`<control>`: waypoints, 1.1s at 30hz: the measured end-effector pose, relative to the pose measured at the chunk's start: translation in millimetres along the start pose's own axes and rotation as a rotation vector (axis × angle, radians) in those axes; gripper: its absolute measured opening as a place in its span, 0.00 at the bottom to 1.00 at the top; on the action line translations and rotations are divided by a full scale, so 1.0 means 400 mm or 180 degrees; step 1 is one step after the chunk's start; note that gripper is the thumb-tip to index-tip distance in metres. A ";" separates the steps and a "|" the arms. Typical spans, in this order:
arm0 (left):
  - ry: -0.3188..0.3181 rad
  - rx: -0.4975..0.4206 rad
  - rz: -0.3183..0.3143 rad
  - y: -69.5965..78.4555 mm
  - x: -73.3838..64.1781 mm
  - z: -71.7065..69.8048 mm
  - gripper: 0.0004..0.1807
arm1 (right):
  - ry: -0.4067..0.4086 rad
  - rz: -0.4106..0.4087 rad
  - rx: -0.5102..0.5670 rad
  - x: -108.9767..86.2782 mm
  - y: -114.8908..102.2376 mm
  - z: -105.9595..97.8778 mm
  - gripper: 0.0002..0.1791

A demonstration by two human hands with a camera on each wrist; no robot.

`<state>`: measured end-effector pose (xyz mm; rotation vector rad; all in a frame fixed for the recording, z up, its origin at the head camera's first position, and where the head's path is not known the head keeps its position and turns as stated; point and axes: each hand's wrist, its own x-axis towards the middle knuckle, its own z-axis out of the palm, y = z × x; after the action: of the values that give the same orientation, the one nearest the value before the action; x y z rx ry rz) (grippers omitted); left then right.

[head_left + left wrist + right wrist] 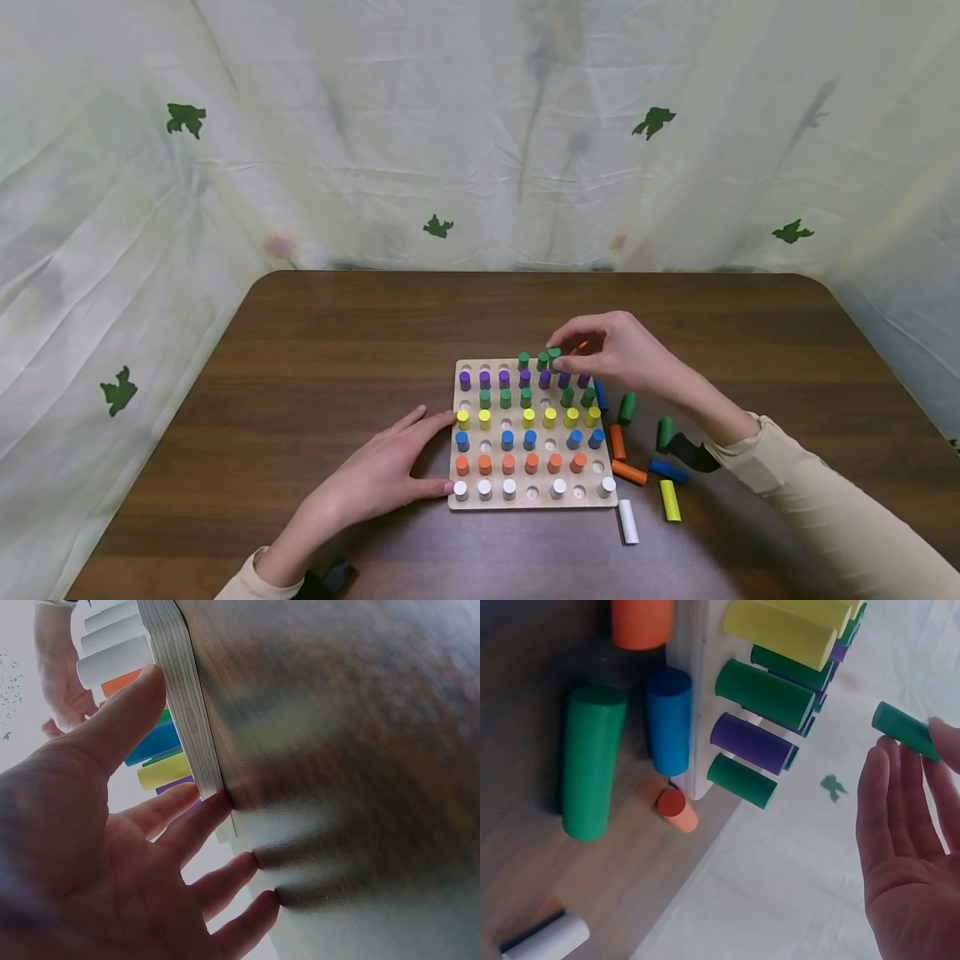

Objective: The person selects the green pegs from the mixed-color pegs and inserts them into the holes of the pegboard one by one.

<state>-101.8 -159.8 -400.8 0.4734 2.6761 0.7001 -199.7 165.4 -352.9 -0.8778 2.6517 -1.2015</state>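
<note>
A light wooden pegboard (525, 503) lies on the table, bearing rows of upright pegs: white in front, then orange, blue, yellow, green and purple, with green pegs (523, 361) in the back row. Over that back row my right hand (622, 354) pinches a green peg (904, 731) between thumb and fingers. Whether its lower end touches the board is unclear. My left hand (378, 471) is spread at the board's left side. In the left wrist view its thumb (135, 701) lies against the board's edge (184, 697), while other fingertips touch the tabletop.
Loose pegs lie right of the board: green (627, 407), blue (668, 471), orange (628, 472), yellow (670, 502) and white (627, 522). Another orange peg (676, 810) is by the board's back corner. A pale curtain (480, 125) hangs behind the table (360, 333).
</note>
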 end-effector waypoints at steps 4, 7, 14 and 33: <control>-0.0001 -0.0005 -0.0008 0.000 -0.001 0.000 0.45 | -0.0066 0.0012 0.0080 0.022 0.000 0.003 0.09; 0.0005 0.0020 -0.0008 -0.001 -0.001 0.001 0.45 | -0.0129 0.0009 0.0119 0.037 0.001 0.003 0.09; 0.0032 0.0017 0.0046 -0.002 -0.001 0.002 0.45 | -0.0254 -0.0113 0.0248 0.070 0.007 -0.001 0.10; -0.0001 0.0024 -0.0014 -0.005 0.001 0.001 0.45 | -0.0732 -0.0262 0.0286 0.156 0.028 0.024 0.09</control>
<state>-102.5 -161.1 -402.5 0.4694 2.6795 0.6887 -253.7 131.3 -358.8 -1.0495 2.3843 -1.1494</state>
